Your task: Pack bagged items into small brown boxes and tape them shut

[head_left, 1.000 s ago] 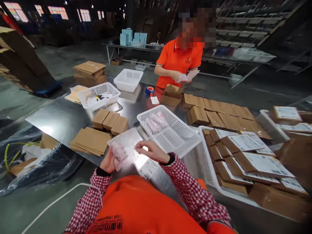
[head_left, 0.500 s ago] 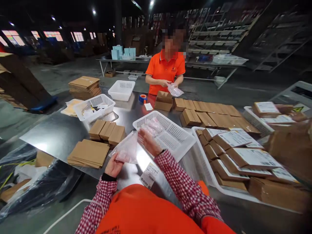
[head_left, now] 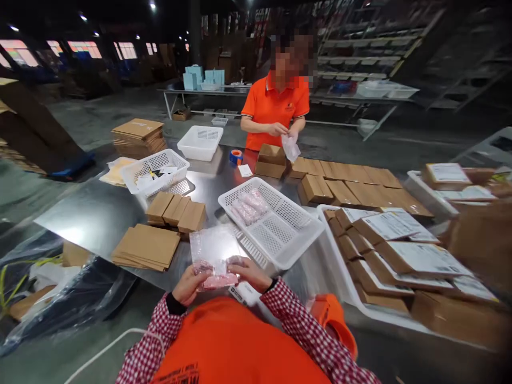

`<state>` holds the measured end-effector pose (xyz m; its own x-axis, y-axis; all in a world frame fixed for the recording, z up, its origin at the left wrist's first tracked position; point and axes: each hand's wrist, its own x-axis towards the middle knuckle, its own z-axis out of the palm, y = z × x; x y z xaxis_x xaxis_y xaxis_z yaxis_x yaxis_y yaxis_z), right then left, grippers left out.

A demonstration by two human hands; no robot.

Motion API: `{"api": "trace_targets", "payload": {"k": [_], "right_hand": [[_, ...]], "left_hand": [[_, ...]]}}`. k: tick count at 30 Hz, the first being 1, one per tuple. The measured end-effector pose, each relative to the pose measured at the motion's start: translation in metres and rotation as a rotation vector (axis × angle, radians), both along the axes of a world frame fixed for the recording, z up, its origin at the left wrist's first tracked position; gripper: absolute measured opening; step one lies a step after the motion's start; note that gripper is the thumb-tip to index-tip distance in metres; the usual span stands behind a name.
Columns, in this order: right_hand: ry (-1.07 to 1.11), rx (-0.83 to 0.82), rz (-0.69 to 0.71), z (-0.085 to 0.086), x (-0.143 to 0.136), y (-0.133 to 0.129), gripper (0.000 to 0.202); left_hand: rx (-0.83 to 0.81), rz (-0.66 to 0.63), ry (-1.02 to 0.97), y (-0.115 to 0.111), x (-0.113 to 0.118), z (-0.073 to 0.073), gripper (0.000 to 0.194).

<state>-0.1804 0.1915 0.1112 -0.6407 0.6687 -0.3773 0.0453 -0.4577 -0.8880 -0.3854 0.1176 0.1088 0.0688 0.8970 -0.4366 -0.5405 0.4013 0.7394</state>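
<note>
Both my hands hold a clear bubble-wrap bag [head_left: 214,246] with something pink in its near end, just above the metal table. My left hand [head_left: 191,281] pinches the bag's left near corner between thumb and fingers. On the other side my right hand [head_left: 248,272] grips the right near corner. Under the bag lies a white printed label [head_left: 245,293], partly hidden by the bag and my right hand. Beyond my right hand, a white perforated basket [head_left: 298,250] holds several pink bubble-wrapped packets [head_left: 251,206] at its far left end.
Flat cardboard sheets [head_left: 146,246] and small boxes [head_left: 176,210] lie left. A large white crate [head_left: 348,290] of labelled parcels stands right, near an orange tape dispenser [head_left: 334,320]. Across the table [head_left: 84,218], a co-worker [head_left: 276,109] handles a plastic bag beside an open carton [head_left: 271,169].
The bubble-wrap bag has come nearer my body and turned, with its pink end towards me. My right hand has moved from beside the basket down to the bag's near corner.
</note>
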Motion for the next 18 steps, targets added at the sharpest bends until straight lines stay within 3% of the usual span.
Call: {"api": "trace_targets", "payload": {"k": [3,8,13,18], "right_hand": [[0.043,-0.081,0.073,-0.010,-0.005,-0.008,0.031],[0.117,-0.131,-0.099,-0.008,-0.017,-0.017,0.039],[0.167,-0.115,-0.028,-0.004,-0.020,-0.022,0.034],[0.141,-0.025,0.041,-0.001,-0.011,-0.021,0.038]], "left_hand": [[0.008,0.047,0.038,-0.006,-0.003,-0.002,0.022],[-0.026,0.046,-0.040,-0.019,-0.014,0.005,0.037],[-0.124,-0.057,0.013,-0.027,-0.017,0.007,0.031],[-0.156,0.001,-0.013,-0.027,-0.010,0.000,0.026]]}}
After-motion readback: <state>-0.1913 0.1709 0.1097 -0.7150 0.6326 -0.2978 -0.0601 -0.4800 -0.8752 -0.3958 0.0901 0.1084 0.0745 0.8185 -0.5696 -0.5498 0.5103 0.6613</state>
